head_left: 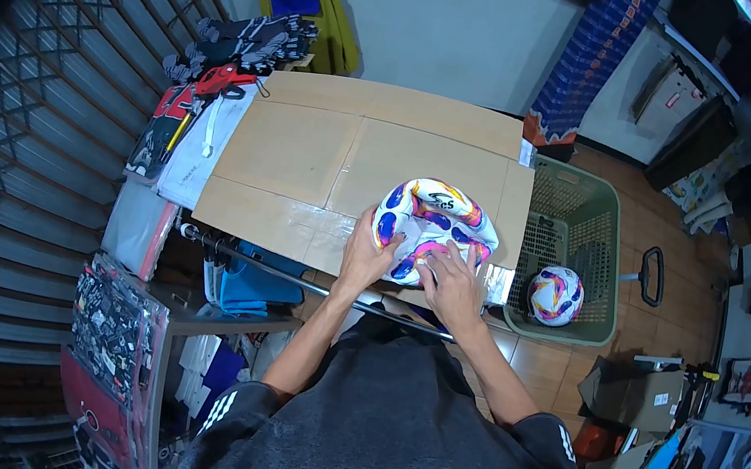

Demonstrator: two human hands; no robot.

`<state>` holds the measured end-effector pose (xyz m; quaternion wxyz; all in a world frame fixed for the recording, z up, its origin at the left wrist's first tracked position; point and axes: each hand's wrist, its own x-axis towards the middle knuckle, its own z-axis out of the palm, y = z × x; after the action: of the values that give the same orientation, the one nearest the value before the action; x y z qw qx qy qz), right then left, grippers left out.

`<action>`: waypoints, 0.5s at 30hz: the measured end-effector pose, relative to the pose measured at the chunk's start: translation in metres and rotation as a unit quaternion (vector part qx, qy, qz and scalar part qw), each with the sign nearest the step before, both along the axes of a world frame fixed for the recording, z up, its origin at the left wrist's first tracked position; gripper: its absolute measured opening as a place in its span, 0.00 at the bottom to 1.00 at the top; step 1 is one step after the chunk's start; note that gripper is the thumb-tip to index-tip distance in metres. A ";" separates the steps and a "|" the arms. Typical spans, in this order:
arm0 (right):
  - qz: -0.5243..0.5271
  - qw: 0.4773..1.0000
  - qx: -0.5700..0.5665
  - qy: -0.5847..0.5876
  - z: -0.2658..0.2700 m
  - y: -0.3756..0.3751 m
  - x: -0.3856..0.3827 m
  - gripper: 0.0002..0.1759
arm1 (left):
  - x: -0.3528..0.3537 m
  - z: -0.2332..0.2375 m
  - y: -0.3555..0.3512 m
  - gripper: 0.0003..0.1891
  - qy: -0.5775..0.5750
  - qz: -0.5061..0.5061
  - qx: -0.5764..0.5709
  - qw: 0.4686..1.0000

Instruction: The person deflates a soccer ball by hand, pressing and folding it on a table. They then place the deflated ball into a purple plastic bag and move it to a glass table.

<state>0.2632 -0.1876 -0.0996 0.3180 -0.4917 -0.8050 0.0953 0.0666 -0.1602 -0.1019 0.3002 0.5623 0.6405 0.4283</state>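
A deflated white soccer ball point(437, 203) with purple, pink and orange markings lies on the cardboard sheet point(292, 148), its middle sunk in like a bowl. My left hand point(367, 257) grips its left rim, the thumb inside the hollow and the other fingers mostly hidden around the outside. At the near right side, my right hand point(452, 287) has its fingers bent over the rim and pressed onto the sunken panels. A second, round ball point(556, 296) with similar markings sits in the green basket point(618, 266) to the right.
Red-handled scissors point(225, 79) and plastic packages point(200, 150) lie left of the cardboard. A metal rail point(285, 275) with blue cloth point(259, 288) runs along the near edge. Folded garments point(249, 42) are stacked at the back left. A cardboard box point(634, 394) stands on the right.
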 end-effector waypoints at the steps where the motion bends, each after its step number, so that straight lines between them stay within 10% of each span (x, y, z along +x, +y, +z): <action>1: 0.002 1.000 -0.010 -0.012 0.002 -0.003 0.003 0.14 | 0.002 0.000 0.000 0.35 0.000 -0.002 0.016 1.000; 11: -0.080 0.989 -0.117 -0.041 0.032 0.020 -0.006 0.14 | 0.001 0.024 -0.054 0.48 -0.034 -0.097 -0.086 0.991; 15: -0.092 0.992 -0.059 -0.060 0.020 0.018 -0.021 0.19 | -0.025 0.002 -0.050 0.30 -0.225 -0.059 -0.205 0.951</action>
<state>0.2423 -0.1698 -0.0795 0.2469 -0.5864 -0.7669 0.0836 0.0418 -0.2101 -0.1000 0.5701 0.4140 0.5960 0.3851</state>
